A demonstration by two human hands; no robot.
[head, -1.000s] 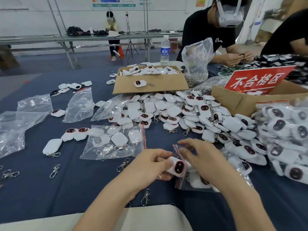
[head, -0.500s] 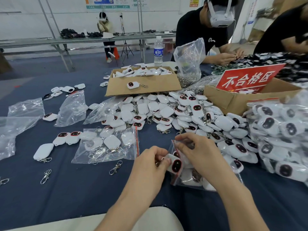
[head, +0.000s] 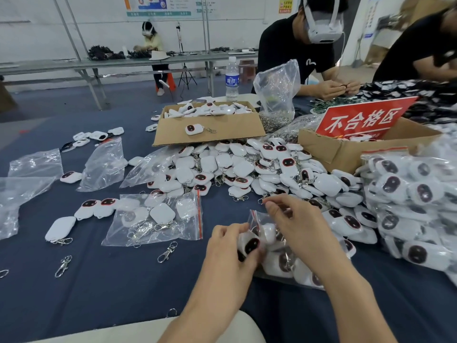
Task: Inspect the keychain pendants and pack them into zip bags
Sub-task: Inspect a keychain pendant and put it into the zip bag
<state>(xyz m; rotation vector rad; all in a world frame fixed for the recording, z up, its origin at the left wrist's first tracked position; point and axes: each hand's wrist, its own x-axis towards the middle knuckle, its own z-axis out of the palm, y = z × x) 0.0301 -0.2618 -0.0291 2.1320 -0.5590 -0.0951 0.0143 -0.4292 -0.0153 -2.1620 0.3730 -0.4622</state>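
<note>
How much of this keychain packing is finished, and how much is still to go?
Done: filled bags stacked at the right. In hand: the left hand holds a pendant at the mouth of a zip bag, which the right hand pinches open. Left: a large loose pile mid-table, so plenty remains.

single head-worn wide-angle view. aimed forward and down over the blue table (head: 111,288). set close above the left hand (head: 230,246) and right hand (head: 301,226), with both forearms (head: 210,308) entering from the bottom edge. reaches as far as the rear bench (head: 49,65) and white wall (head: 37,33) along the top edge.
</note>
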